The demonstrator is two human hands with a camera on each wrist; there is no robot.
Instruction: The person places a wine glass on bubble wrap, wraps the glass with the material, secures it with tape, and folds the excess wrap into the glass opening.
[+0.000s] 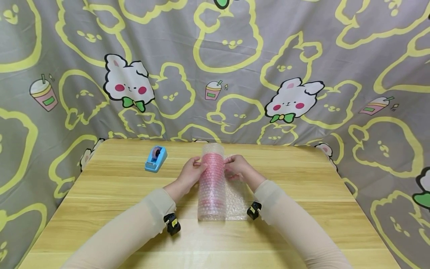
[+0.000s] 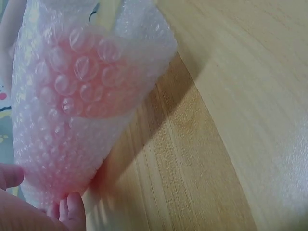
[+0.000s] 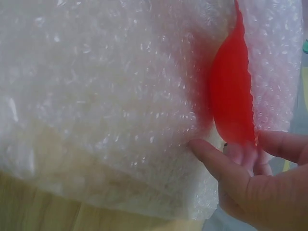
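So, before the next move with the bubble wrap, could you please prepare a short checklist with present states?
1. Left hand on the bubble wrap roll: ok, at its left side.
2. Right hand at the wrap: ok, fingers touch its edge.
3. Red object fully covered: not ok, it shows through the open side.
4. Loose flap wound up: not ok, it extends right of the roll.
5. Tape dispenser loaded: ok, tape visible.
6. Firmness of both holds: cannot tell.
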